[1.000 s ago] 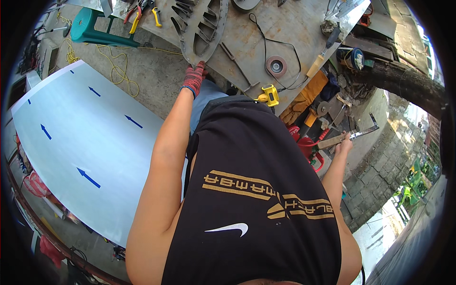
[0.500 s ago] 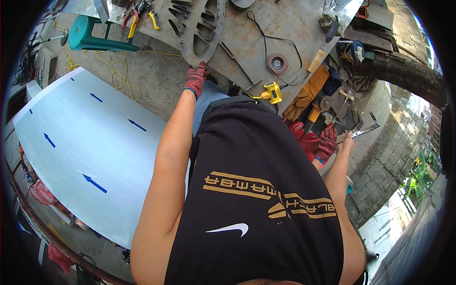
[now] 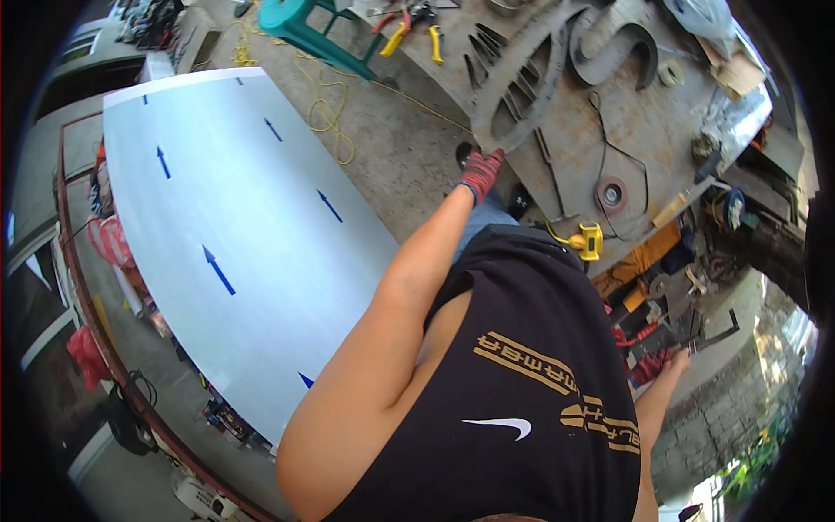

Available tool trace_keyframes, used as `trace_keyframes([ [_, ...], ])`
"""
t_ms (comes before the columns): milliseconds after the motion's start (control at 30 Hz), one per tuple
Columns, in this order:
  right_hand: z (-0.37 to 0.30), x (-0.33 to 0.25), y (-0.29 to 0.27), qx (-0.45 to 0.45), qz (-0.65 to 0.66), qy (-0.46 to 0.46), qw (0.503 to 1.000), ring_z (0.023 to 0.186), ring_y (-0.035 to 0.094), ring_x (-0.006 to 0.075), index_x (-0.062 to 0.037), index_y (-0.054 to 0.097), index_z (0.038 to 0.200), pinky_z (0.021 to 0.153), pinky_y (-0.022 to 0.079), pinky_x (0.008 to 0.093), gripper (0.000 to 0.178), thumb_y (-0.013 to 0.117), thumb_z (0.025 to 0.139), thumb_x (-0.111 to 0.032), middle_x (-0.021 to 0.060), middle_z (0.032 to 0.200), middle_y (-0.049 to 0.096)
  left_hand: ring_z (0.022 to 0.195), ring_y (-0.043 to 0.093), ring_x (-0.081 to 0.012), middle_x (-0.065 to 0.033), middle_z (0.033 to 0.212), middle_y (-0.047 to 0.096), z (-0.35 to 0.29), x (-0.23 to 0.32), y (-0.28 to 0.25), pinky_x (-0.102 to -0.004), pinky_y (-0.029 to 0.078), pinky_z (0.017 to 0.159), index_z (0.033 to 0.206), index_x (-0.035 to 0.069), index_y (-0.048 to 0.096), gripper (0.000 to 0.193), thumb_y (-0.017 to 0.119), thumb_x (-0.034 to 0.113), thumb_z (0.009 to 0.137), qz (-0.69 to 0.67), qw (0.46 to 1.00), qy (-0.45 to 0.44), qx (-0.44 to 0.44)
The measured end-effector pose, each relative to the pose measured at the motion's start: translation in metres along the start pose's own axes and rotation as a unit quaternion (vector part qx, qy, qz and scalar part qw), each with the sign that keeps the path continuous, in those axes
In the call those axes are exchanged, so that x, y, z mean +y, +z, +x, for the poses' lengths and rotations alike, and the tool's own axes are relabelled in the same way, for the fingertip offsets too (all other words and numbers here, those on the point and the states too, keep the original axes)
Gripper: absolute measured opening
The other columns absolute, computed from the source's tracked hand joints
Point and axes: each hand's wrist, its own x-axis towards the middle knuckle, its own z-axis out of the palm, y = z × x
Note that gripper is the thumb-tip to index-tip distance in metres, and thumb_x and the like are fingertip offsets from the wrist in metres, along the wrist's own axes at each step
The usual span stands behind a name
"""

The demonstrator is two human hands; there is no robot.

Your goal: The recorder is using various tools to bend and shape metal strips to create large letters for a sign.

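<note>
My left hand, in a red-and-black knit glove, has its fingers closed on the rounded near end of a long oval metal frame with slats inside. The frame lies on the steel worktable. Low at the right, my bare right hand is closed on a metal tool with a dark bent end. A red-and-black gloved hand is right beside it. Its arm is behind the black shirt, and I cannot tell whose it is.
On the table lie a curved metal piece, a T-handled rod, a flap disc and pliers. A yellow-cased device sits at the near edge. Leftward are a large pale sheet with blue arrows and a green stool.
The view has swung, so the table and sheet appear shifted right. My left hand stays at the frame's end. The gloved hand at the right, earlier spread, is now partly hidden beside my bare hand.
</note>
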Motion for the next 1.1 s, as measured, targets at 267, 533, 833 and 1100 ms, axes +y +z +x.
trace_keyframes([
  [267, -0.057, -0.026, 0.045, 0.175, -0.335, -0.203, 0.903, 0.099, 0.067, 0.0352, -0.0022, 0.072, 0.107, 0.088, 0.051, 0.0441, 0.035, 0.056, 0.081, -0.02, 0.018, 0.108, 0.071, 0.091, 0.062, -0.025, -0.0156, 0.107, 0.066, 0.038, -0.056, -0.004, -0.0392, 0.049, 0.08, 0.13, 0.002, 0.051, 0.061, 0.069, 0.042, 0.087, 0.085, 0.995, -0.05, 0.009],
  [533, -0.259, -0.118, 0.208, -0.096, -0.134, -0.556, 0.814, 0.098, 0.066, 0.0287, -0.0003, 0.065, 0.112, 0.088, 0.05, 0.0354, 0.024, 0.054, 0.093, -0.011, 0.0163, 0.107, 0.068, 0.106, 0.06, -0.0257, -0.0178, 0.123, 0.062, 0.038, -0.061, -0.006, -0.035, 0.047, 0.092, 0.134, -0.001, 0.047, 0.068, 0.067, 0.044, 0.088, -0.158, 0.987, -0.004, -0.009],
  [833, -0.431, -0.126, 0.299, -0.402, -0.145, -0.605, 0.671, 0.09, 0.062, 0.0305, -0.0019, 0.064, 0.101, 0.082, 0.049, 0.0372, 0.014, 0.059, 0.089, -0.004, 0.0136, 0.093, 0.064, 0.082, 0.065, -0.0183, -0.0088, 0.106, 0.066, 0.009, -0.005, -0.009, -0.0356, 0.051, 0.073, 0.13, 0.005, 0.049, 0.064, 0.069, 0.047, 0.087, 0.028, 0.998, -0.046, -0.04],
  [1100, -0.452, -0.083, 0.338, -0.448, -0.277, -0.611, 0.591, 0.093, 0.06, 0.0355, -0.0015, 0.064, 0.1, 0.084, 0.047, 0.0439, 0.016, 0.063, 0.086, -0.01, 0.0171, 0.094, 0.064, 0.123, 0.052, -0.0344, -0.0212, 0.13, 0.057, 0.011, -0.023, -0.009, -0.0429, 0.04, 0.104, 0.138, -0.002, 0.045, 0.074, 0.07, 0.045, 0.086, 0.05, 0.999, -0.007, 0.017],
])
